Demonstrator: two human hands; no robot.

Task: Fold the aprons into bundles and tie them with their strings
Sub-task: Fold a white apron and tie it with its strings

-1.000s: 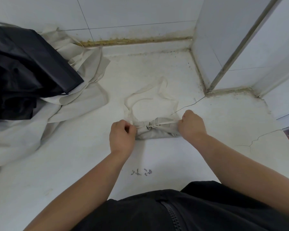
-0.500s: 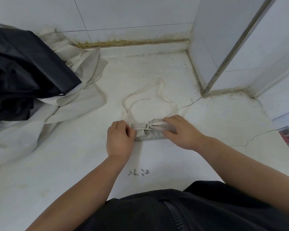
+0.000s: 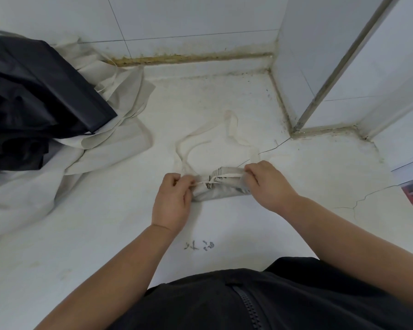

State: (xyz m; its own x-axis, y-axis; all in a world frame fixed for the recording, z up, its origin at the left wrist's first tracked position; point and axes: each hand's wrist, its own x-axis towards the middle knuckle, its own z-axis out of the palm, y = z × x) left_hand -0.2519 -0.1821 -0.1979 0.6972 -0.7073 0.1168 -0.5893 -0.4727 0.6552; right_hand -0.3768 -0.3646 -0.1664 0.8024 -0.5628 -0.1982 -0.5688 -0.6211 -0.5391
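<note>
Lying between both sets of fingers: folded apron bundle (image 3: 218,191); left hand (image 3: 173,202) and right hand (image 3: 268,184) pinching its string (image 3: 227,176) ends taut.

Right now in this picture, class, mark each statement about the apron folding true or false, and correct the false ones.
1. Both hands pinch string ends at the folded bundle. True: the left hand and the right hand each grip the string.
2. The bundle lies on a wooden table. False: it lies on the white floor.
3. A loose strap loop lies beyond the bundle. True.
4. The pile of unfolded aprons is on the person's right. False: it is on their left, with dark fabric on top.
5. The floor is crack-free. False: a crack runs beside the right hand.
</note>
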